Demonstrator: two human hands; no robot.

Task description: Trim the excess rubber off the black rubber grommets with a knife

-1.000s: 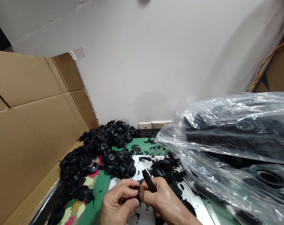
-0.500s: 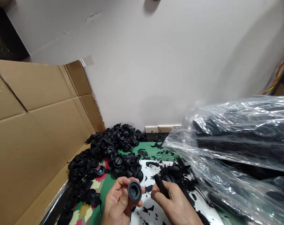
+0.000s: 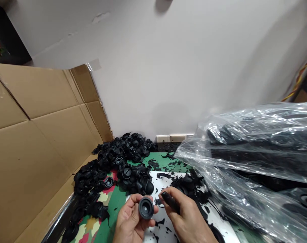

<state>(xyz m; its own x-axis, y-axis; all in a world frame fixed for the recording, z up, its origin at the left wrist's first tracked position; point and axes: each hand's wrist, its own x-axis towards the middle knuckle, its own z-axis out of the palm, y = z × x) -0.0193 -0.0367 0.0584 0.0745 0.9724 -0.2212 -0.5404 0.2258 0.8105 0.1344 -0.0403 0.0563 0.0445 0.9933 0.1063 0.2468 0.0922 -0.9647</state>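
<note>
My left hand (image 3: pixel 133 221) pinches a round black rubber cap (image 3: pixel 146 208) between thumb and fingers, its hollow face turned toward me. My right hand (image 3: pixel 186 216) sits just to its right, closed around a slim black tool (image 3: pixel 170 201) whose tip points up and left, a short gap from the cap. Both hands hover low over a white sheet (image 3: pixel 165 229) strewn with black trimmings.
A big heap of black rubber caps (image 3: pixel 112 165) lies ahead on the green patterned mat (image 3: pixel 165 161). Cardboard panels (image 3: pixel 34 135) wall the left side. A clear plastic bag (image 3: pixel 257 158) of black parts fills the right. A white wall stands behind.
The hands have come apart: the cap, pressed against the tool a second ago, is now held up alone in my left hand. The camera shifted slightly.
</note>
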